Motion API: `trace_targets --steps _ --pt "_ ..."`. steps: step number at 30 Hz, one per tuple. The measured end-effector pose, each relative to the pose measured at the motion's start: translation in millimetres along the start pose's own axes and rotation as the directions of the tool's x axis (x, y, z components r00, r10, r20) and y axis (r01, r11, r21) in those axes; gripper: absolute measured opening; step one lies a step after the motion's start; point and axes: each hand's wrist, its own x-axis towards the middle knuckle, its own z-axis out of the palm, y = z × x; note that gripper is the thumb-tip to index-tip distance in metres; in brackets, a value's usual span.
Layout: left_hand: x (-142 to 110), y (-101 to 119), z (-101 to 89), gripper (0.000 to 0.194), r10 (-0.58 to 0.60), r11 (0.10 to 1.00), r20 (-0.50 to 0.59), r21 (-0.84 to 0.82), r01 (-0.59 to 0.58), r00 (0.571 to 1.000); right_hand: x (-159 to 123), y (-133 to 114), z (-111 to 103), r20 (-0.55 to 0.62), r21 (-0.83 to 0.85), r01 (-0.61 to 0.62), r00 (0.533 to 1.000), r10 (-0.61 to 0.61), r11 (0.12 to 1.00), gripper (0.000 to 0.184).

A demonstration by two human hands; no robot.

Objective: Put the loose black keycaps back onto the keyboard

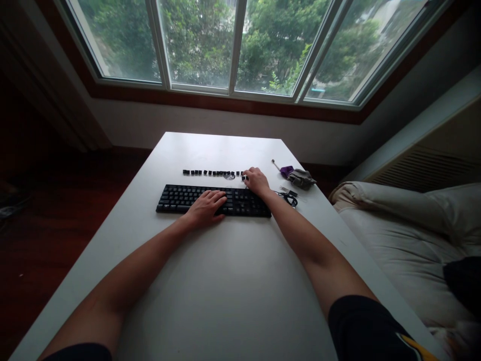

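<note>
A black keyboard (176, 200) lies across the white table. My left hand (207, 204) rests on the middle of it, fingers stretched out over the keys and holding nothing. Just past the keyboard's far edge is my right hand (257, 181), its fingertips closed around a small black keycap (244, 177) at the table top. A row of loose black keycaps (214, 173) runs leftward from there, behind the keyboard. A small wire-like ring (229, 176) lies next to the row; its kind is hard to make out.
To the right lie a coiled black cable (291, 199), a grey cloth-like bundle (302, 178), a purple item (286, 171) and a thin brush-like stick (275, 164). A pale sofa (391, 235) stands beside the white table (233, 281). Windows (199, 45) are beyond.
</note>
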Motion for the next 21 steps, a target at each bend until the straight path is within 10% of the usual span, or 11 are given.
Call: trace_targets --steps 15,21 --pt "0.0 -0.5 0.7 0.059 0.006 1.0 -0.005 -0.017 -0.006 1.0 19.6 1.7 6.4 0.149 -0.087 0.034 0.989 -0.021 0.996 0.022" --pt "-0.2 -0.6 0.2 0.059 0.001 1.0 -0.004 -0.009 -0.001 1.0 4.1 -4.0 1.1 0.01 0.079 -0.005 1.0 0.004 0.997 0.019"
